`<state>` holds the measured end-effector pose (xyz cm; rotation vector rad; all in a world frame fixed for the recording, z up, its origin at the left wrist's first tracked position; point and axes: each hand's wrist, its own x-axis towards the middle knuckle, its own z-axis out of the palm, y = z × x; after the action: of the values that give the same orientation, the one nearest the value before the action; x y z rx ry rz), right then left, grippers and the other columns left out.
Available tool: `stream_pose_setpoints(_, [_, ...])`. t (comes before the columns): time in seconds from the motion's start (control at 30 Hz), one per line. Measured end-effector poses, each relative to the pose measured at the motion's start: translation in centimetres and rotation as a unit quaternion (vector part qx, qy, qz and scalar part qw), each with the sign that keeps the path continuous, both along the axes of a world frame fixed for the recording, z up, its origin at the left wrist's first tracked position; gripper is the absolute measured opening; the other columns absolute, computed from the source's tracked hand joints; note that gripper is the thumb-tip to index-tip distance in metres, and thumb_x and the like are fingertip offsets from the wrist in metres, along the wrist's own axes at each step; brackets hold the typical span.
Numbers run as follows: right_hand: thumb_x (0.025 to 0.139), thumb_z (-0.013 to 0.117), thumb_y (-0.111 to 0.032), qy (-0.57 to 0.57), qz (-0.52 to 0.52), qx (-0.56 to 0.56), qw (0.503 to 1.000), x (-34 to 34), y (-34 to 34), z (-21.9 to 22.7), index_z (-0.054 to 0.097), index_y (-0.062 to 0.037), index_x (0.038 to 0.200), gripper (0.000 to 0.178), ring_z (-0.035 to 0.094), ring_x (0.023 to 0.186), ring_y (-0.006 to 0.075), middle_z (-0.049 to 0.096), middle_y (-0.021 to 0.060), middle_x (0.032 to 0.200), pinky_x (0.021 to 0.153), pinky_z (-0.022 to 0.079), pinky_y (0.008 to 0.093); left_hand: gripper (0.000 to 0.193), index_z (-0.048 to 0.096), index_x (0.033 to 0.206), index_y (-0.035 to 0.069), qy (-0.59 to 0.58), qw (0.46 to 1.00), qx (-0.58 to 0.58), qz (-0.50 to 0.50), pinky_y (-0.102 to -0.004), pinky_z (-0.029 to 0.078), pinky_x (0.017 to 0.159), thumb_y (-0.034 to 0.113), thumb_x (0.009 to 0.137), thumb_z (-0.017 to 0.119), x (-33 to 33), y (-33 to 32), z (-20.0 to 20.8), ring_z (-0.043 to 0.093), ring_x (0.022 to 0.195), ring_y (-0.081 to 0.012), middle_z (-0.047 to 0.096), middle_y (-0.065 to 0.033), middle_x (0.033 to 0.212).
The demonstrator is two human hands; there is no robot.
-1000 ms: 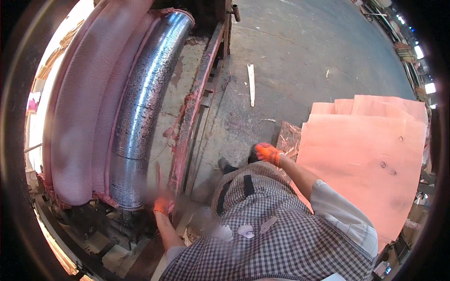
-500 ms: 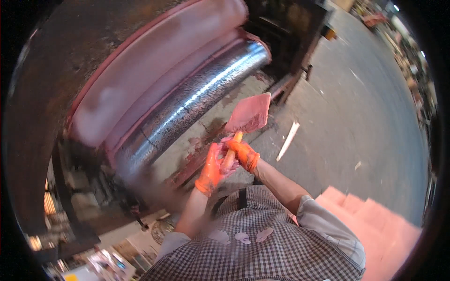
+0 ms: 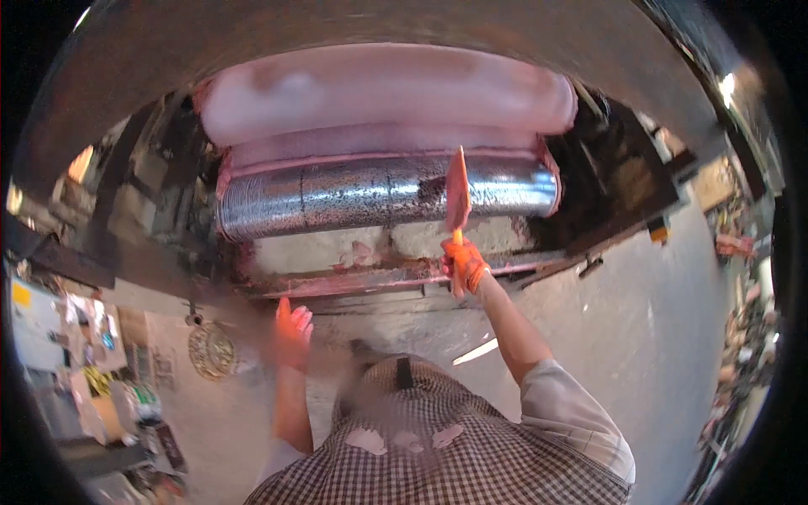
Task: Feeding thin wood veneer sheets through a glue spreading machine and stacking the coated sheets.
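Observation:
My right hand [image 3: 465,266], in an orange glove, is wrapped round the wooden handle of a wide scraper [image 3: 457,189]. The flat blade is coated pink and turned nearly edge-on, pointing away from me. It overlaps the shiny metal roller [image 3: 337,195] in view; whether it touches cannot be told. My left hand [image 3: 293,330], in a matching orange glove smeared pink, holds nothing. Its fingers stand apart, just nearer to me than the machine's front bar [image 3: 353,284]. Behind the metal roller lies a large roller covered in smooth pink material [image 3: 387,88].
Below the metal roller is a pale tray [image 3: 320,251] with pink scraps. Dark machine frames stand on both sides. A white strip [image 3: 475,352] lies on the concrete floor. At the left are a round metal grate [image 3: 211,350] and cluttered boxes [image 3: 105,404].
My view has swung round to face the rollers squarely. My left hand has let go of the scraper and moved left. My right hand has carried the scraper towards the metal roller.

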<state>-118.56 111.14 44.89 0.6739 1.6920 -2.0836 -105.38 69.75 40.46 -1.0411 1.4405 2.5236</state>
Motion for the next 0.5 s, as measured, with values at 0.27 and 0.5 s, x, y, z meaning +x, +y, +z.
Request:
stream_pose_setpoints(0.27, [0.089, 0.063, -0.042, 0.075, 0.174, 0.492, 0.850, -2.5, 0.7, -4.5, 0.050, -0.0115, 0.102, 0.035, 0.056, 0.060, 0.0184, 0.056, 0.0032, 0.074, 0.057, 0.043, 0.0343, 0.065, 0.041, 0.141, 0.027, -0.053, 0.987, 0.045, 0.147, -0.0385, 0.041, 0.091, 0.057, 0.087, 0.063, 2.4, -2.7, -13.3, 0.057, 0.110, -0.0223, 0.057, -0.0042, 0.124])
stream_pose_setpoints(0.5, [0.087, 0.061, -0.016, -0.132, 0.103, 0.157, 0.973, -5.7, 5.7, -8.5, 0.047, -0.0177, 0.103, 0.021, 0.055, 0.056, 0.0211, 0.049, 0.0053, 0.067, 0.049, 0.043, 0.0372, 0.065, 0.037, 0.144, 0.026, -0.130, 0.981, -0.062, 0.133, -0.0408, 0.040, 0.094, 0.050, 0.090, 0.063, 0.3, -3.0, -28.3, 0.049, 0.122, -0.0233, 0.051, -0.0059, 0.129])
